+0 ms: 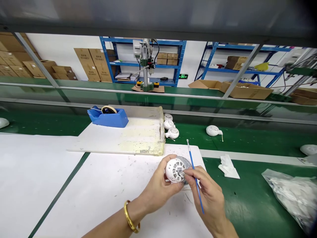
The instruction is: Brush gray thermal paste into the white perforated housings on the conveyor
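My left hand (159,185) is closed around a white round plastic housing (171,171) with a ring of slots in its face. My right hand (205,191) grips a thin blue paintbrush (191,158), its pale tip pointing up and away from the housing. The right fingertips also pinch something small and greyish at the slotted face; its kind is too small to make out. Behind the housing lies a grey round patch or object (184,161), partly hidden by it and my fingers. White paper (119,185) covers the bench under both hands.
Several similar white housings (169,124) sit beside a worn white board (141,132), with another housing (213,130) farther right. A blue tape dispenser (108,117) stands on the board. A crumpled tissue (228,167) and a clear plastic bag (294,191) lie at right.
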{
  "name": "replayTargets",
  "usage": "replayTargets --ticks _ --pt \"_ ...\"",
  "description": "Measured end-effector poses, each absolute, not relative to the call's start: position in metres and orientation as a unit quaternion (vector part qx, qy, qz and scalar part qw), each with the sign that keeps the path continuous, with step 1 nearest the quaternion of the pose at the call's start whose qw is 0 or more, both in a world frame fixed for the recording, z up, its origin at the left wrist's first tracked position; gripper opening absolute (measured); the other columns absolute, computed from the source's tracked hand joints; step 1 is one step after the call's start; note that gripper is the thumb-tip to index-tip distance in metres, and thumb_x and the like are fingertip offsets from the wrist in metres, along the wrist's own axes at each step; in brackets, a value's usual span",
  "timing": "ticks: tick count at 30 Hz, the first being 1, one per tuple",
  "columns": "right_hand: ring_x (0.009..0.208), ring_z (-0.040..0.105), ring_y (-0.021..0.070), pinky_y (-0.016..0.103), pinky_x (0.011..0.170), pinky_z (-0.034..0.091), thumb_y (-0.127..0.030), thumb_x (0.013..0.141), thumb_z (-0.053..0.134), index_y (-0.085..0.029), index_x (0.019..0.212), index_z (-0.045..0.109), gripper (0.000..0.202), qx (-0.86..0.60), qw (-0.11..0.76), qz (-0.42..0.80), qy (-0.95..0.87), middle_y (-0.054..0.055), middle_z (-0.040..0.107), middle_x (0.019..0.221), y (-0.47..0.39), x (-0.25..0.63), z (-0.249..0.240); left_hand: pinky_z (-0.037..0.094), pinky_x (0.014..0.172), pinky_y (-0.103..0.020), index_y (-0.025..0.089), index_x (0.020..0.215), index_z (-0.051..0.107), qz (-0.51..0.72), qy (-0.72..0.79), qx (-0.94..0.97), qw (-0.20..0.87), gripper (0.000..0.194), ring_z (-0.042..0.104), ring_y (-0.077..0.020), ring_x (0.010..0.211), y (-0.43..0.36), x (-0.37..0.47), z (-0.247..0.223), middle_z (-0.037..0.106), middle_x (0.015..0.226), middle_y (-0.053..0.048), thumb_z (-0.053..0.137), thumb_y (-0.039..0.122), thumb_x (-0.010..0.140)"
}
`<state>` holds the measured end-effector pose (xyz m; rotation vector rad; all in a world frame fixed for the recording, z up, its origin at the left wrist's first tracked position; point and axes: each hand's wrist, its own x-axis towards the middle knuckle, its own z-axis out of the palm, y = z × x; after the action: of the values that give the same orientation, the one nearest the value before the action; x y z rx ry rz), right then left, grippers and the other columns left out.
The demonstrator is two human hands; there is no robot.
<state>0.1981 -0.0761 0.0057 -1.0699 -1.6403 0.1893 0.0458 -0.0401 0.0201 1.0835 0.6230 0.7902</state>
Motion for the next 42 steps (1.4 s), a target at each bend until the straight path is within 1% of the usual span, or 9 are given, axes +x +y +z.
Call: replayTargets --ticks 5,9,21,27,30,33,35,38,42 --pt "0.079 0.054 0.014 0.028 0.066 0.044 -0.005 0.087 0.05 -0.021 0.103 0.056 0.024 -0.445 0.458 0.153 -0.755 0.004 0.055 0.087 -0.072 0.213 0.021 0.047 0.078 -0.03 0.029 0.128 0.037 0.312 0.276 0.505 0.756 0.063 0.051 -0.0141 0.088 -0.036 0.04 0.018 0.051 0.099 -0.001 0.067 0.011 0.076" --pt "0.078 0.053 0.0134 0.026 0.063 0.043 -0.008 0.088 0.049 -0.022 0.102 0.058 0.021 -0.46 0.429 0.166 -0.76 0.003 0.053 0.086 -0.07 0.213 0.026 0.046 0.077 -0.029 0.03 0.131 0.035 0.296 0.271 0.508 0.762 0.066 0.051 -0.0134 0.086 -0.037 0.04 0.019 0.051 0.098 -0.001 0.067 0.01 0.076" --pt "0.075 0.051 0.0147 0.027 0.062 0.042 -0.01 0.087 0.052 -0.021 0.092 0.054 0.012 -0.485 0.397 0.104 -0.772 0.003 0.051 0.082 -0.068 0.204 0.02 0.048 0.077 -0.032 0.027 0.136 0.032 0.284 0.318 0.543 0.724 0.068 0.052 -0.0151 0.086 -0.037 0.034 0.012 0.052 0.102 -0.005 0.064 0.014 0.078" --pt "0.08 0.054 0.0165 0.028 0.065 0.044 -0.015 0.085 0.057 -0.02 0.101 0.054 0.017 -0.497 0.451 0.054 -0.74 0.005 0.054 0.086 -0.067 0.193 0.002 0.052 0.08 -0.037 0.031 0.135 0.036 0.272 0.398 0.586 0.652 0.066 0.057 -0.0227 0.098 -0.028 -0.001 0.004 0.051 0.12 -0.009 0.063 0.015 0.077" --pt "0.079 0.056 0.0161 0.027 0.066 0.045 -0.018 0.088 0.052 -0.021 0.1 0.057 0.013 -0.526 0.524 0.066 -0.667 0.005 0.056 0.088 -0.074 0.196 -0.001 0.054 0.081 -0.04 0.032 0.136 0.034 0.327 0.482 0.603 0.545 0.067 0.06 -0.0244 0.096 0.011 -0.051 0.006 0.053 0.12 -0.009 0.064 0.023 0.076" --pt "0.088 0.059 0.0175 0.026 0.072 0.046 -0.024 0.091 0.048 -0.023 0.1 0.061 0.016 -0.59 0.553 0.08 -0.583 0.006 0.06 0.096 -0.084 0.199 -0.003 0.055 0.075 -0.038 0.022 0.135 0.032 0.375 0.63 0.616 0.287 0.073 0.062 -0.0239 0.087 0.068 -0.121 0.01 0.057 0.111 -0.008 0.066 0.029 0.071" --pt "0.086 0.06 0.0174 0.024 0.07 0.046 -0.028 0.091 0.048 -0.025 0.101 0.064 0.019 -0.618 0.556 0.091 -0.548 0.005 0.062 0.093 -0.091 0.201 -0.005 0.053 0.078 -0.041 0.02 0.133 0.034 0.351 0.73 0.572 0.131 0.071 0.059 -0.0281 0.095 0.101 -0.167 0.015 0.053 0.114 -0.008 0.065 0.028 0.07" --pt "0.071 0.059 0.0157 0.023 0.061 0.047 -0.032 0.091 0.048 -0.026 0.103 0.066 0.023 -0.624 0.568 0.119 -0.524 0.003 0.061 0.081 -0.098 0.208 -0.009 0.044 0.085 -0.055 0.018 0.134 0.032 0.332 0.794 0.506 0.055 0.067 0.049 -0.0415 0.111 0.13 -0.218 0.024 0.041 0.125 -0.014 0.059 0.024 0.073" --pt "0.066 0.058 0.0145 0.024 0.058 0.048 -0.036 0.088 0.051 -0.026 0.104 0.068 0.025 -0.627 0.553 0.155 -0.527 0.004 0.06 0.086 -0.102 0.223 -0.016 0.041 0.08 -0.062 0.01 0.126 0.038 0.299 0.838 0.456 0.019 0.059 0.049 -0.049 0.108 0.145 -0.244 0.035 0.038 0.124 -0.02 0.056 0.014 0.071"
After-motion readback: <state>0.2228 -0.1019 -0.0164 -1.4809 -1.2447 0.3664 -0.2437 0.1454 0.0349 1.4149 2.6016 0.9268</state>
